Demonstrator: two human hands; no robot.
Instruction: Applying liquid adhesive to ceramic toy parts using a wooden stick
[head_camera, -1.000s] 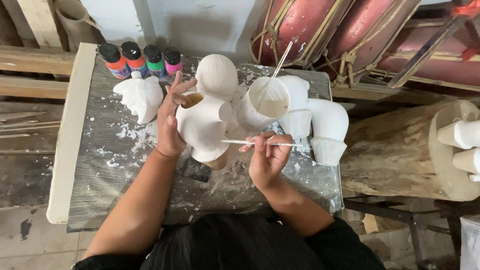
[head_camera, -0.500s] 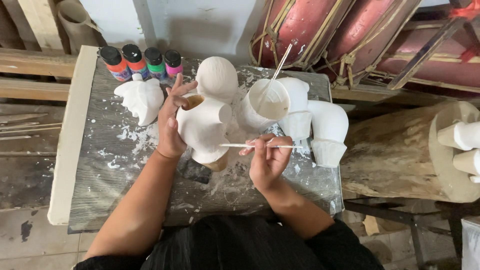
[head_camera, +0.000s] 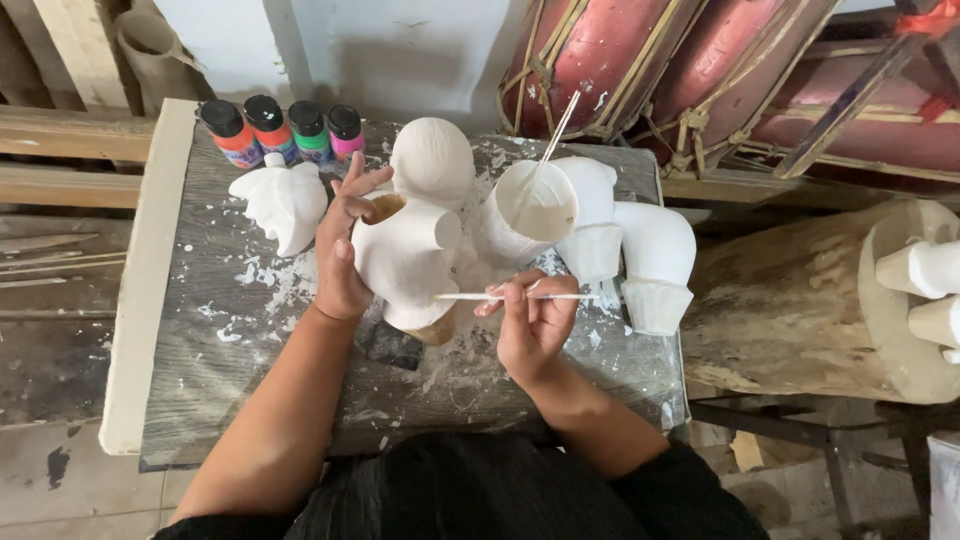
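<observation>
Matt white, perhaps plaster figure (head_camera: 405, 255), rough grey paint-spattered wooden table (head_camera: 200, 390), glossy plastic paint bottles (head_camera: 285, 130)

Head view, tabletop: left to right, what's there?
Paint bottles → white leaf-shaped figure → left hand → white figurine → right hand holding thin brush → white cupcake-shaped piece → log.

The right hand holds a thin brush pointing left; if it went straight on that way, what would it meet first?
The right hand would first push the brush tip into the white figurine that the left hand holds; the tip looks already at its surface, though depth is unclear.
</observation>
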